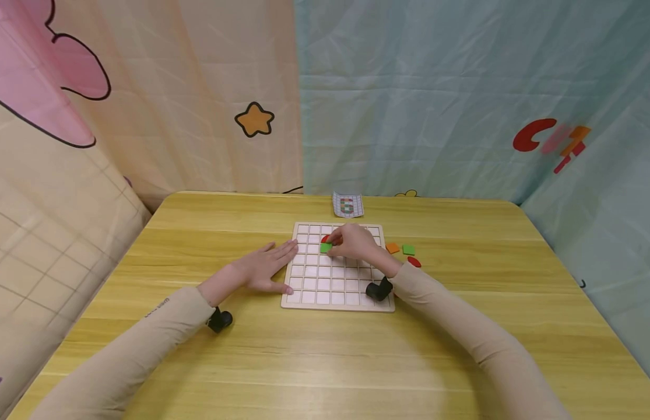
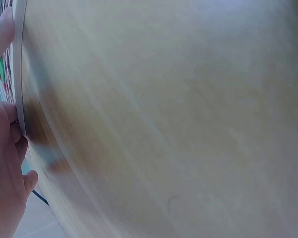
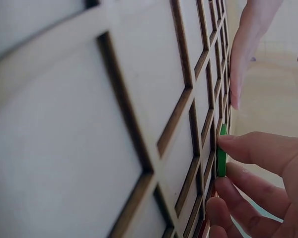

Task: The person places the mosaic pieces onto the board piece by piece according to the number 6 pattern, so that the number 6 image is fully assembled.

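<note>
A wooden grid board (image 1: 304,306) with square white cells lies on the table. My right hand (image 1: 353,242) is over its upper middle, pinching a green square tile (image 1: 326,248) between thumb and fingers. In the right wrist view, the green tile (image 3: 222,151) stands at the grid's surface, its edges held by the fingertips. A red piece (image 1: 325,238) sits on the board just beyond it, partly covered by the fingers. My left hand (image 1: 267,268) rests flat at the board's left edge, fingers spread, fingertips and thumb touching the frame.
Right of the board lie an orange tile (image 1: 392,248), another green tile (image 1: 408,249) and a red rounded piece (image 1: 414,262). Behind the board is a paper card (image 1: 348,205) with a coloured pattern on a grid. Printed curtains (image 1: 408,105) hang around the wooden table (image 1: 314,361).
</note>
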Demonstrator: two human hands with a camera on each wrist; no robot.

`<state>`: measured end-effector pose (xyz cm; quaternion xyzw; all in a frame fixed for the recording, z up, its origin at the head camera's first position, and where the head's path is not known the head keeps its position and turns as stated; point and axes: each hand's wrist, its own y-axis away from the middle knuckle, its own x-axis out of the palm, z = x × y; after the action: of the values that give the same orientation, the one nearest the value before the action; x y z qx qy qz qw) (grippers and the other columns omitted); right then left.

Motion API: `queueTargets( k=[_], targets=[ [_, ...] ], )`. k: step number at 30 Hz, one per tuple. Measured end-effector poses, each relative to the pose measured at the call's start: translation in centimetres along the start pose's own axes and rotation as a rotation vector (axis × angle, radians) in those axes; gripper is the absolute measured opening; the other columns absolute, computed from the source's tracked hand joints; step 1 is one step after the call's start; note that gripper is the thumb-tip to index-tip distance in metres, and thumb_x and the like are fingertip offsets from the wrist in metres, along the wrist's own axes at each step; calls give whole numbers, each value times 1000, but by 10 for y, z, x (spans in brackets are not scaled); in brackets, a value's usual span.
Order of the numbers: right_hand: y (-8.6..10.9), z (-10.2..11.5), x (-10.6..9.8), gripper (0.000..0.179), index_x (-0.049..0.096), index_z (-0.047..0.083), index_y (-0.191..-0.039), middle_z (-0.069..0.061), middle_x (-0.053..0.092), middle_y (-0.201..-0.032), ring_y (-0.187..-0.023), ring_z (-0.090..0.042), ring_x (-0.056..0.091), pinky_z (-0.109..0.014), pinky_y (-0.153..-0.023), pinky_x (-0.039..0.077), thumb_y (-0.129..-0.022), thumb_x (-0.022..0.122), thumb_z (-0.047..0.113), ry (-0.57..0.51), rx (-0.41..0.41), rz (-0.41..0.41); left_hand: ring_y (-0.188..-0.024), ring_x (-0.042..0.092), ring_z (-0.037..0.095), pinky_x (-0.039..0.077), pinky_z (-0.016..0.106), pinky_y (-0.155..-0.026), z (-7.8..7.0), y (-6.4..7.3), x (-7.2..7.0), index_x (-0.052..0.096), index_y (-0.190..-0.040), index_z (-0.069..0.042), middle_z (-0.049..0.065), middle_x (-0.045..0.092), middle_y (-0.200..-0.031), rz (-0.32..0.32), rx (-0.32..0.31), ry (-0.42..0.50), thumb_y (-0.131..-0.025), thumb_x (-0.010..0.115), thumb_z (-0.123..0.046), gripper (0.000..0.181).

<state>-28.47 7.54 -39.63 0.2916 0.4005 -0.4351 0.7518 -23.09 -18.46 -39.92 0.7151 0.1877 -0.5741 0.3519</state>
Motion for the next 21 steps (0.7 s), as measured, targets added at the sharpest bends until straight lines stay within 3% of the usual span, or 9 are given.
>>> queueTargets(
  k=[21],
  targets=[
    [-1, 2, 2, 25, 76, 15, -103, 0, 74, -101, -89, -13, 66, -28, -73, 51, -83, 76, 30, 6, 14, 2, -151, 5, 29, 10, 51, -121, -1, 0, -1, 8, -154, -2, 15, 1, -162, 0, -7, -7, -90, 45, -67, 99]
  ],
)
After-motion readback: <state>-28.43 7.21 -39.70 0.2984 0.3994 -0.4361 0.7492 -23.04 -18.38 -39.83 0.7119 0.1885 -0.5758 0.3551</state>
